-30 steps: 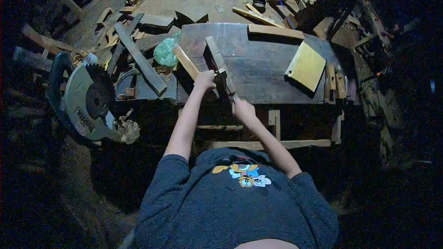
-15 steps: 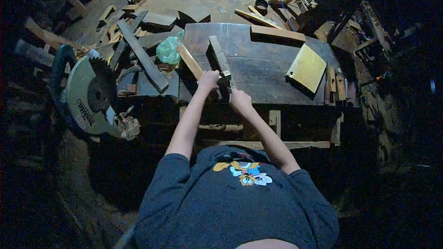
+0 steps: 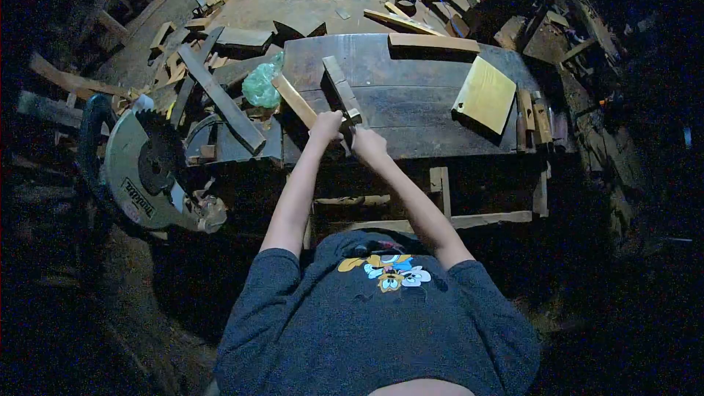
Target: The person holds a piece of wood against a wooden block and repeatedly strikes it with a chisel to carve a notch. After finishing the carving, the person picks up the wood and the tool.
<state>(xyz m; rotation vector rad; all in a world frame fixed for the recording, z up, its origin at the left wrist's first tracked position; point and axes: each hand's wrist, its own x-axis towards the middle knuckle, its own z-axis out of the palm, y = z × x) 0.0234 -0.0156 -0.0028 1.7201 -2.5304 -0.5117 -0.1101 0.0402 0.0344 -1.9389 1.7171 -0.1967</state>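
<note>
My left hand (image 3: 327,128) is closed around the lower end of a light wooden strip (image 3: 295,101), which slants away to the upper left over the bench. Close to its right, my right hand (image 3: 369,145) is also closed, its fingers wrapped on a slim object that is mostly hidden and too dark to name. Just beyond both hands lies a grey wooden block (image 3: 339,82) with a pale near end. The dark plank workbench (image 3: 411,99) is beneath these things.
A circular saw (image 3: 139,161) with an exposed toothed blade stands at the left. A green plastic bag (image 3: 262,84) lies beside grey planks (image 3: 220,95). A yellowish board (image 3: 485,95), a long wooden strip (image 3: 433,42) and wooden-bodied tools (image 3: 541,121) rest on the right side.
My right hand has moved up and left, closer to my left hand. The slim piece showing above it is now less visible. The view has shifted slightly.
</note>
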